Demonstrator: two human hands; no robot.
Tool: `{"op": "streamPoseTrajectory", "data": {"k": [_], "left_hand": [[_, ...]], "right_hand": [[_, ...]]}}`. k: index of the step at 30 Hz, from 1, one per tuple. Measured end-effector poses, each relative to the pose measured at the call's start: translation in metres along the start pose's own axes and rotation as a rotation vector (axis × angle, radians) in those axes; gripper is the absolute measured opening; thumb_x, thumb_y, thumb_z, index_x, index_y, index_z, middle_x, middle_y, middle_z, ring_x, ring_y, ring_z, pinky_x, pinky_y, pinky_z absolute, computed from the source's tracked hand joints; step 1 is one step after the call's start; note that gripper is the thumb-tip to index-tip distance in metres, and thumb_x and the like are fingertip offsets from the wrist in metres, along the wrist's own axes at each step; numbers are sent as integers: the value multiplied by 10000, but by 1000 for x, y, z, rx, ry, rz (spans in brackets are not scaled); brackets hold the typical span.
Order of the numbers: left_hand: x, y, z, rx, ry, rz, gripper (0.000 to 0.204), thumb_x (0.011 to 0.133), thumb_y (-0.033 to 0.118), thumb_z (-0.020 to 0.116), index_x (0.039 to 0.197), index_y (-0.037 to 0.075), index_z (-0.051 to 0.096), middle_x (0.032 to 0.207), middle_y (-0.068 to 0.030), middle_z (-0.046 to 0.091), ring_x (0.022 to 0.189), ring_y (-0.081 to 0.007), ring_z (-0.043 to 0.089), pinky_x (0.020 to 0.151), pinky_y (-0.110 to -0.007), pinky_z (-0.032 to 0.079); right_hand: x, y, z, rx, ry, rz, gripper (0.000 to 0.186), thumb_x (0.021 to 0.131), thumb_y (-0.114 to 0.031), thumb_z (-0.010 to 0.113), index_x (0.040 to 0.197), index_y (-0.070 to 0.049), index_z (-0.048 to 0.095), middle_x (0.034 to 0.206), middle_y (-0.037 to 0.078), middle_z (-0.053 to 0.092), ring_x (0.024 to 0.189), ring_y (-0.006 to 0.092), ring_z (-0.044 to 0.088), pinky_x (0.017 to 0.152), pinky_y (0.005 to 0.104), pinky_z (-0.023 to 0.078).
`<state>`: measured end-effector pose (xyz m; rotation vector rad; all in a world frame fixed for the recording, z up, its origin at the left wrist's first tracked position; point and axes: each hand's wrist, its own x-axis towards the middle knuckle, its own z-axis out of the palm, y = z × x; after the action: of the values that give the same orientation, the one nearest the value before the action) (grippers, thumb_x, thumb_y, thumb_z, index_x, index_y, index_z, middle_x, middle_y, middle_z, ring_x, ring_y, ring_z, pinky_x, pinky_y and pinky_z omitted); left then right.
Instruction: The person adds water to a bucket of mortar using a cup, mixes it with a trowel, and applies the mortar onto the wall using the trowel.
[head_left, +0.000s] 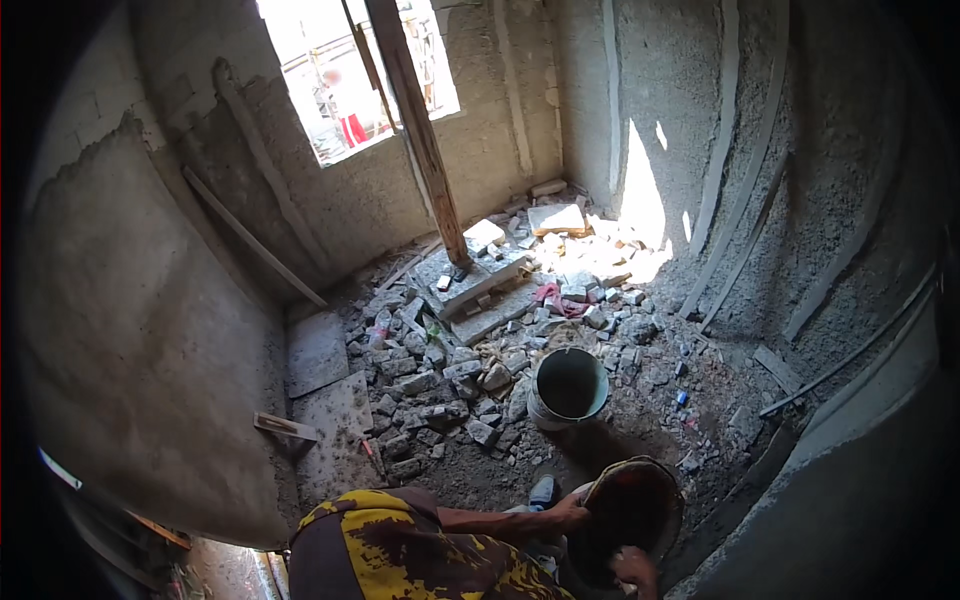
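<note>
My left arm reaches right from a yellow and dark brown sleeve. My left hand point(570, 514) is closed on the near-left rim of a round bucket point(632, 500) with a dark inside, at the lower right. The bucket's mouth is tipped toward me; what lies in it is too dark to tell. At its lower edge is my right hand point(634, 568), fingers curled; what they hold is not clear. Just beyond stands a second, pale bucket point(570, 388), upright among rubble. A grey shoe point(543, 492) shows beside my left hand.
Broken blocks and rubble point(450, 390) cover the floor. A wooden post point(420, 140) rises from a slab near the window point(350, 70). A plastering float point(286, 428) lies by the left wall. Pink-red cloth point(562, 300) lies on the debris. Rough plastered walls point(830, 230) enclose the room.
</note>
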<state>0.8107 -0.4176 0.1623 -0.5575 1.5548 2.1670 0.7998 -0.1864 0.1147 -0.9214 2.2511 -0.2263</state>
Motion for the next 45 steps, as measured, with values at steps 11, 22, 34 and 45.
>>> {"op": "streamPoseTrajectory", "data": {"k": [11,22,34,45], "left_hand": [[-26,30,-9,-36,41,95,388,774,31,490,1153,80,556,800,-26,608,629,-137,571,532,-302,471],[-13,19,-13,-44,126,2,554,723,-48,453,1261,77,489,975,-65,626,860,-193,605,745,-338,504],[9,0,-26,-18,14,7,677,723,-69,493,1368,122,416,1160,-58,582,1067,-171,551,887,-288,445],[11,10,6,4,-5,29,491,746,-11,499,1225,94,530,874,-20,613,715,-128,576,597,-271,460]], "right_hand": [[53,-7,-7,122,11,380,277,687,-208,606,817,30,664,875,267,646,873,412,637,795,488,513],[82,63,-57,-271,-273,313,219,806,-192,562,909,-28,664,852,137,672,776,277,671,690,384,537],[49,18,1,1038,-430,213,275,845,-245,614,925,19,617,717,118,634,522,206,615,468,332,498],[10,7,-25,247,2,357,361,714,-277,636,935,9,635,903,275,634,913,416,624,789,481,496]]}}
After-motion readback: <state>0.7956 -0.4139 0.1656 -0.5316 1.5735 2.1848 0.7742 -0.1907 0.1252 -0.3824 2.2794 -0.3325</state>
